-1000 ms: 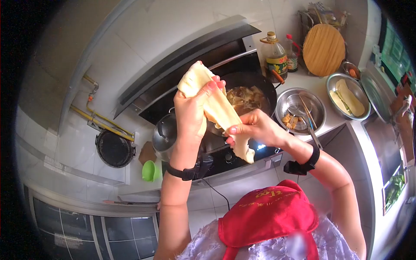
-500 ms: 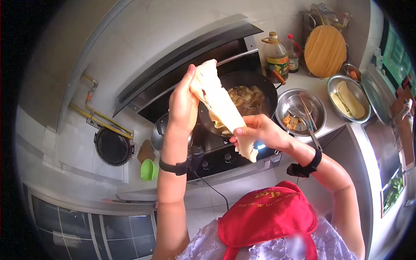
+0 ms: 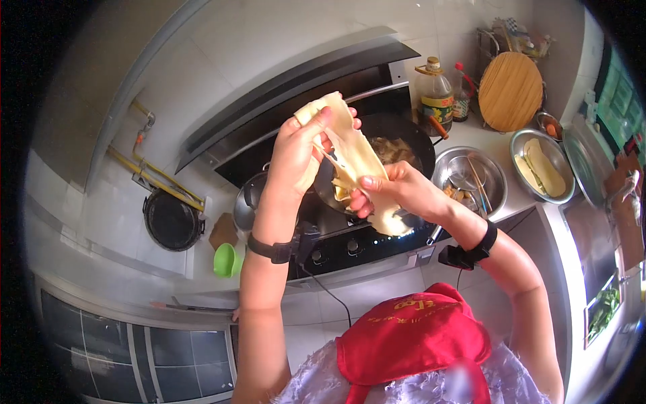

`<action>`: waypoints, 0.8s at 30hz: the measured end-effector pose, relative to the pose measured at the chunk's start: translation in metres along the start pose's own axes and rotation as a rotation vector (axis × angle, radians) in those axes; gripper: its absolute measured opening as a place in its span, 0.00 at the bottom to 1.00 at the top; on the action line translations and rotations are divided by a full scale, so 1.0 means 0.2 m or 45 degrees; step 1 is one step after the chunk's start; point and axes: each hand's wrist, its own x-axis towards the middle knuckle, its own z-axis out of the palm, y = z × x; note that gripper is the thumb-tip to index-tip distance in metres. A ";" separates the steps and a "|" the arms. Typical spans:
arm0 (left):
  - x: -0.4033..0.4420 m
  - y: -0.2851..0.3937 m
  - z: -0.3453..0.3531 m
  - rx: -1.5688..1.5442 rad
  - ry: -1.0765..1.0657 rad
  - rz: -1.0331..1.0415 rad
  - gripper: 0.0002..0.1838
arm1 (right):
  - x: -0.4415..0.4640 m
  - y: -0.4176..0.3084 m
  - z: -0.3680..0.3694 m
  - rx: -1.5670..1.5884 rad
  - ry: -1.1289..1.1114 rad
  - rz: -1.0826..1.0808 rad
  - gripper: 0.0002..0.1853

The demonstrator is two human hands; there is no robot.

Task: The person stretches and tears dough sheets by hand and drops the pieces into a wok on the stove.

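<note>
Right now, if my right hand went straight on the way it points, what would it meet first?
Past the pale sheet in your right hand, your left hand looks first in line, though depth is hard to judge from this view.

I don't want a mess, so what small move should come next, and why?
I'd probably shift the dough forward over the wok: left hand and right hand both grip it, but in this view its loose end hangs past the wok's near rim, across the stove panel.
</note>
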 end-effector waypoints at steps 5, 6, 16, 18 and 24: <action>0.05 -0.01 -0.14 -0.068 0.235 0.101 0.16 | -0.08 -0.01 0.02 -0.240 -0.064 0.096 0.20; 0.06 0.00 -0.17 -0.091 0.305 0.161 0.15 | -0.11 -0.01 0.02 -0.311 -0.070 0.148 0.20; -0.02 -0.15 -0.13 0.039 0.035 -0.149 0.23 | -0.07 -0.18 -0.08 -0.363 0.301 -0.072 0.21; -0.04 -0.23 -0.05 -0.145 -0.029 -0.151 0.29 | -0.03 -0.19 -0.09 -0.686 0.391 -0.133 0.19; -0.01 -0.32 0.06 -0.215 0.048 0.027 0.32 | 0.04 -0.31 -0.03 -1.311 0.549 -0.279 0.14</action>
